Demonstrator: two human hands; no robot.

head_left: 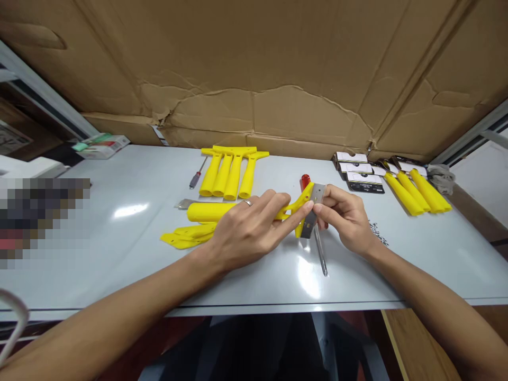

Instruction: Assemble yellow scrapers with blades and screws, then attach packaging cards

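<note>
My left hand (250, 227) is closed around a yellow plastic scraper (208, 211), its round handle pointing left and its wide head pointing right. A grey metal blade plate (307, 225) with small holes lies against that head. The left index finger is stretched along the neck, its tip pressing on the plate. My right hand (347, 219) pinches the plate's right side between thumb and fingers; whether a screw is also between them I cannot tell. Behind the scraper head lies a screwdriver (320, 254) with a red handle and a bare metal shaft, partly hidden.
Several yellow scraper handles (232, 172) stand in a row at the back, beside a small screwdriver (194, 180). Flat yellow pieces (184, 236) lie left of my hand. Screws (379, 233), black-and-white packs (359, 176) and packed scrapers (416, 193) are on the right. Cardboard (254, 63) walls the back.
</note>
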